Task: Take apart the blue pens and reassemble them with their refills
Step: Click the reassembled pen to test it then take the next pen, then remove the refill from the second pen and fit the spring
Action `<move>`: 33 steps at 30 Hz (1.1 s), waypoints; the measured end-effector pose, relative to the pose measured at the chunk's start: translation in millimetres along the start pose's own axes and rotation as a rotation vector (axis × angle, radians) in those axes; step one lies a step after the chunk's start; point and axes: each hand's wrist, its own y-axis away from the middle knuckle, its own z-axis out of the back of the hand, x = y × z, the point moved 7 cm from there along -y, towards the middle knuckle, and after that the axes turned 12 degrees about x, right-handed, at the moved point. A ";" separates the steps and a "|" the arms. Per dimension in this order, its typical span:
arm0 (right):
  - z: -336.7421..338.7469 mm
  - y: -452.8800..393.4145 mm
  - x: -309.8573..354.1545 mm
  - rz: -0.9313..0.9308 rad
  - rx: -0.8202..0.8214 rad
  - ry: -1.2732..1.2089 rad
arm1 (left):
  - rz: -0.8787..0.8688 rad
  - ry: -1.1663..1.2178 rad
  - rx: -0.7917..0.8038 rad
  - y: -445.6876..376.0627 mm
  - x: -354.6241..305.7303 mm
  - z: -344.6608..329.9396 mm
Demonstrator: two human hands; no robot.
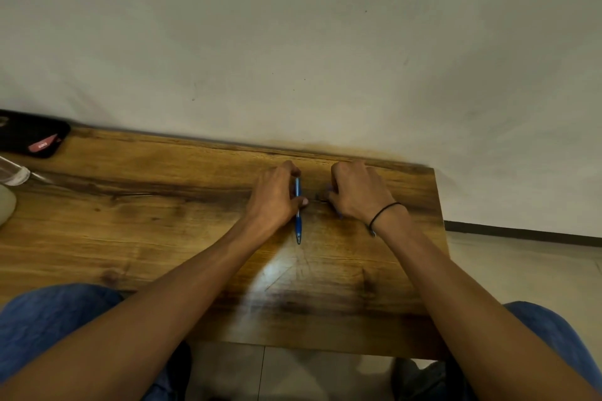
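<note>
Blue pen [298, 217]: lies on the wooden surface [163, 205], running near to far, its metal tip pointing toward the near edge; its middle and far part sit just beside the left hand.
Left hand [277, 198]: palm down, fingers curled around the pen's far end and thumb across its middle, pinching it against the surface.
Right hand [356, 194]: palm down just right of the pen, a narrow gap apart from it; fingers curled over something small and bluish at the fingertips, too blurred and hidden to identify, so whether it grips anything cannot be told.
Wrist band [382, 212]: dark cord around the right wrist.
Surface: wood-grain top, its far edge against a pale wall [293, 42].
Far left: a black case [31, 137] with a red tag, and a clear bottle [14, 174] at the frame edge, both well apart from the hands.
Near edge: blue-trousered knees [49, 319] below the surface.
</note>
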 end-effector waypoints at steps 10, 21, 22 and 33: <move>-11.9 0.1 -0.7 -0.007 0.004 0.082 | 0.018 0.015 0.016 -1.1 0.3 -1.5; 22.7 2.1 -11.3 -0.019 -0.231 -0.058 | 0.082 0.359 -0.098 -3.3 -1.7 37.0; 27.6 2.8 -11.7 -0.014 -0.259 -0.117 | 0.106 0.585 -0.090 -5.1 2.0 38.8; 63.5 17.0 10.6 0.282 -0.370 -0.486 | 0.082 1.855 -0.019 -1.4 -0.4 17.6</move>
